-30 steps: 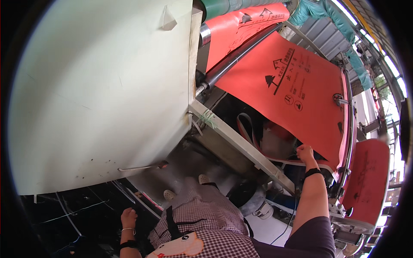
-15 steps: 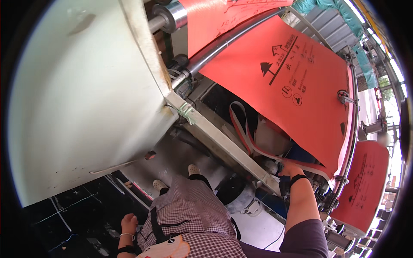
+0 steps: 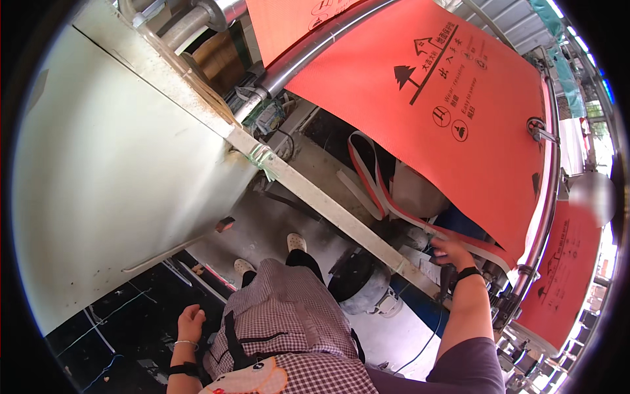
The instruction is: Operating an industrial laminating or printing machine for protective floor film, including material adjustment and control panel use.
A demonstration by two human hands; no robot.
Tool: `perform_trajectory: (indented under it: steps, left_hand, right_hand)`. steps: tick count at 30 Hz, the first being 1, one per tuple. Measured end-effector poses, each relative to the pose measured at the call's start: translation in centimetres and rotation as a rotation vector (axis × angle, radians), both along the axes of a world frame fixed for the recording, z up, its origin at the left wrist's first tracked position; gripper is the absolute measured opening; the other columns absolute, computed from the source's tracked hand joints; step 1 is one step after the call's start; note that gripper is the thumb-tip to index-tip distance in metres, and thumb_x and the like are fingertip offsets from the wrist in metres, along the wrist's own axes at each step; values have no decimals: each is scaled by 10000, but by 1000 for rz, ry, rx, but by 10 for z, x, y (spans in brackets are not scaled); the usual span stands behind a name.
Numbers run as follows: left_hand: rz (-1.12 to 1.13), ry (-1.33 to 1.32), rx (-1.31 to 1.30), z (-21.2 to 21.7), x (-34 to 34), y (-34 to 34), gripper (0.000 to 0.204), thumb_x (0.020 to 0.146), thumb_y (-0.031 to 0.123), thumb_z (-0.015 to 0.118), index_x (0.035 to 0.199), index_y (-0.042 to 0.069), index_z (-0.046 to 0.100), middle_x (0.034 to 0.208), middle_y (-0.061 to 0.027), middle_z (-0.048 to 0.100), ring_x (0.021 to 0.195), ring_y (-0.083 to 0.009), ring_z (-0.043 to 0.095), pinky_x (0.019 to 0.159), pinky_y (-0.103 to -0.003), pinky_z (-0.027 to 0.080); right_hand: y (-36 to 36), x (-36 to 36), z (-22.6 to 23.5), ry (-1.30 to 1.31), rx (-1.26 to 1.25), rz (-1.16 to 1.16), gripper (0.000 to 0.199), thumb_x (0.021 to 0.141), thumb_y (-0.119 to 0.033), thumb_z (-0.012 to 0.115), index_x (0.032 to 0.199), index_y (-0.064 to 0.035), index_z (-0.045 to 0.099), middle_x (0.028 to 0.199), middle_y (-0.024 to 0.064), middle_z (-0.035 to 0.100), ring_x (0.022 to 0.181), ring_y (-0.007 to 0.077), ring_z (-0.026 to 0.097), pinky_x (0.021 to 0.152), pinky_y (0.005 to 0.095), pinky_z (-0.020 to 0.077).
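Observation:
My right hand (image 3: 449, 251) reaches under the near lower edge of a wide red printed sheet (image 3: 479, 174) on a roller machine. Its fingers are apart, beside a narrow red strip with a pale edge (image 3: 413, 222). Nothing shows in its grasp, and I cannot tell whether its fingertips touch the strip. The strip loops up below the sheet, and its other end runs to the machine's right side. At my left side, my left hand (image 3: 190, 324) hangs in the air with loosely bent fingers, holding nothing I can see.
A pale metal beam (image 3: 341, 220) crosses diagonally before me. To the left stands a large off-white panel (image 3: 125, 190). Below the beam sits a dusty round bucket (image 3: 361, 289). Rollers (image 3: 321, 49) carry the sheet; a second red roll (image 3: 558, 276) stands at right.
My view has shifted somewhat. My right hand's fingers have spread and show more clearly beside the strip. My left hand has risen slightly.

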State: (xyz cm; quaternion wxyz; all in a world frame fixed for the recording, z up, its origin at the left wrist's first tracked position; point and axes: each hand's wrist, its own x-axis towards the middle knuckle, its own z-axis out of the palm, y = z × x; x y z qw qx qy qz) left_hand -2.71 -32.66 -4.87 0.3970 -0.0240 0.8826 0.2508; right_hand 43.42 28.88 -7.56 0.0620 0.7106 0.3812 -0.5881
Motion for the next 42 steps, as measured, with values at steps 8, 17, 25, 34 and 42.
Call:
perform_trajectory:
  steps: [8, 17, 25, 34, 42]
  left_hand:
    - [-46, 19, -9, 2, -7, 15, 360, 865, 135, 643, 1165, -62, 607, 948, -132, 690, 791, -176, 664, 728, -294, 531]
    - [-7, 3, -27, 1, 0, 24, 354, 860, 134, 638, 1160, -54, 618, 963, -125, 689, 838, -178, 656, 766, -303, 528]
    - [-21, -12, -25, 0, 3, 24, 360, 866, 143, 640, 1165, -55, 613, 973, -131, 685, 853, -182, 655, 775, -307, 531]
    - [-22, 10, -22, -2, 3, 23, 354, 858, 153, 651, 1145, -51, 624, 933, -119, 683, 814, -173, 652, 750, -306, 530]
    - [-23, 6, -17, -7, 12, 17, 361, 854, 164, 657, 1149, -42, 629, 941, -123, 688, 837, -183, 656, 755, -309, 529]
  right_hand:
    - [29, -10, -32, -523, 607, 842, 511, 735, -393, 787, 1113, -66, 680, 1140, 188, 651, 1082, 348, 604, 871, 412, 503]
    - [56, -16, -67, -458, 657, 806, 202, 823, -205, 676, 912, -25, 699, 810, 163, 689, 786, 308, 675, 696, 407, 515]
    - [62, 13, -101, -138, 592, 603, 236, 809, 3, 557, 1012, 35, 672, 850, 159, 697, 803, 238, 670, 717, 349, 520]
    - [57, -11, -70, -163, 580, 372, 225, 815, 47, 498, 1014, 15, 599, 837, 148, 653, 668, 236, 659, 584, 338, 525]
    - [75, 7, -75, -100, 312, 365, 348, 822, -241, 631, 1012, 51, 635, 768, 181, 651, 688, 236, 669, 628, 348, 528]
